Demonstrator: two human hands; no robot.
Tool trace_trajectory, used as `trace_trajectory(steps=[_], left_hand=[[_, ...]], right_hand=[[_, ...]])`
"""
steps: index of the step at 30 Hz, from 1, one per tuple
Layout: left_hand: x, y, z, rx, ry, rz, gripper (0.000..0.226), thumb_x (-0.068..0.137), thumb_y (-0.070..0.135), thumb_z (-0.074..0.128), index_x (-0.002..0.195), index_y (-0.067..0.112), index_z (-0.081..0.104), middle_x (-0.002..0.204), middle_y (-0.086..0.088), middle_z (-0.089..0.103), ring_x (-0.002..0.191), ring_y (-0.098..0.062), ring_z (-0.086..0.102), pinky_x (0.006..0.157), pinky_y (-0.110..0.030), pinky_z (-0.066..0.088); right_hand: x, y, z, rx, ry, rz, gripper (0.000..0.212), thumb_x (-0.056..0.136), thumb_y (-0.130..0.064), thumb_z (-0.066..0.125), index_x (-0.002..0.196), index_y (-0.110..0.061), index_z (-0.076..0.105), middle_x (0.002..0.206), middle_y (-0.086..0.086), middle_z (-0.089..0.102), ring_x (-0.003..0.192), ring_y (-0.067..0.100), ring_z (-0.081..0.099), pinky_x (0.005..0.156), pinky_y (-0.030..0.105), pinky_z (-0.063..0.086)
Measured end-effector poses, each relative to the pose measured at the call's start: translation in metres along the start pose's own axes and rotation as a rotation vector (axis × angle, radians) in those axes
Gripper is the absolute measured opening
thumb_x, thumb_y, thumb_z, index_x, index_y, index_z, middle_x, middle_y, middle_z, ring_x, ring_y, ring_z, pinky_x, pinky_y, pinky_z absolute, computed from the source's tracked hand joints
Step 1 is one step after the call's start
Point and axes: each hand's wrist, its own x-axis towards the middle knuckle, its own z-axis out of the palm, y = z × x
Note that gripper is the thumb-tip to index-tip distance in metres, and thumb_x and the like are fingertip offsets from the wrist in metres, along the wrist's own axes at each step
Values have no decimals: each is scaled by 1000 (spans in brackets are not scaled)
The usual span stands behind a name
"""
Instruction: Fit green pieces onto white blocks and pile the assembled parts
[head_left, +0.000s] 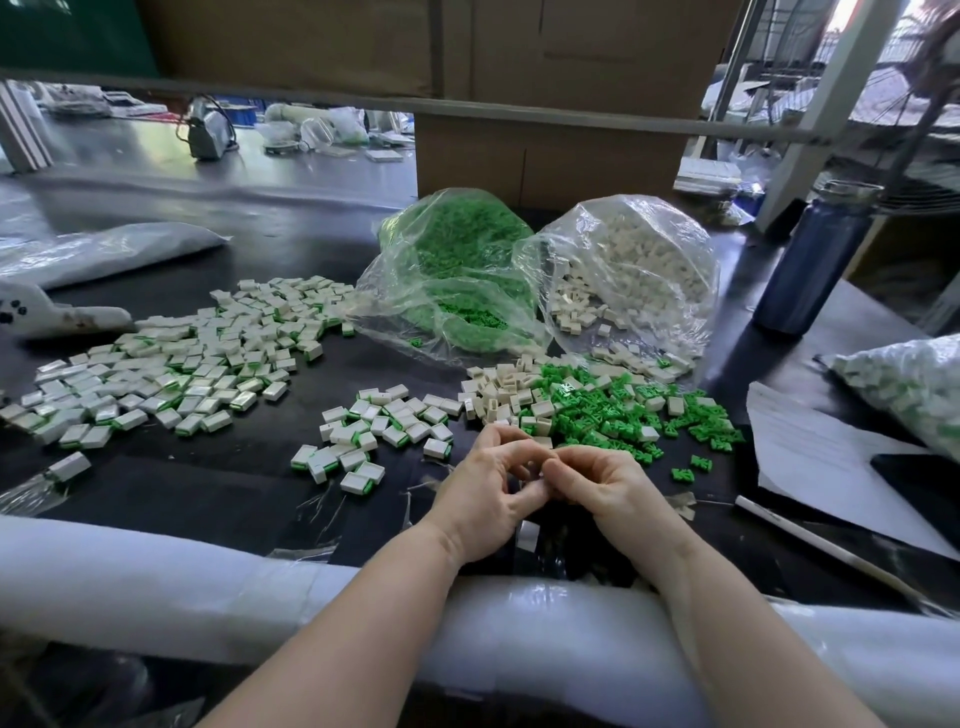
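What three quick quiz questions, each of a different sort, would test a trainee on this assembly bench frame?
1. True or false: the bag of green pieces lies to the left of the bag of white blocks.
2. Where do the finished parts lie? A) a wide spread at the left; B) inside the blue bottle; C) on the white paper.
3. Fill in: the left hand and the right hand meet over the ____ table.

Key: 1 true; 2 A; 3 black.
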Motion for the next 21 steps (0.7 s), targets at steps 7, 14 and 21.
trace_trajectory(steps=[7, 14, 21], left_hand=[[1, -2, 1, 34, 3, 10, 30, 83, 19, 67, 79, 47, 59, 103, 14, 45, 84, -15, 57, 86, -41, 50], [1, -4, 2, 55, -10, 10, 29, 82, 20, 66, 73, 46, 57, 102, 15, 44, 82, -14, 56, 83, -43, 50], [1, -3, 3, 103, -25, 20, 30, 81, 23, 63, 70, 50, 52, 102, 14, 43, 85, -15, 56, 83, -43, 50]], right_hand=[[-1, 0, 0, 4, 10, 0, 12, 84, -20, 61, 89, -17, 70, 81, 1, 72, 77, 10, 66, 70, 20, 50], [-1, -1, 1, 112, 10, 16, 17, 76, -23, 64, 86, -17, 76, 85, 8, 74, 79, 15, 69, 70, 21, 52], [-2, -4, 2, 155, 11, 40, 15, 74, -21, 65, 81, -16, 77, 83, 11, 74, 77, 17, 69, 68, 21, 52]])
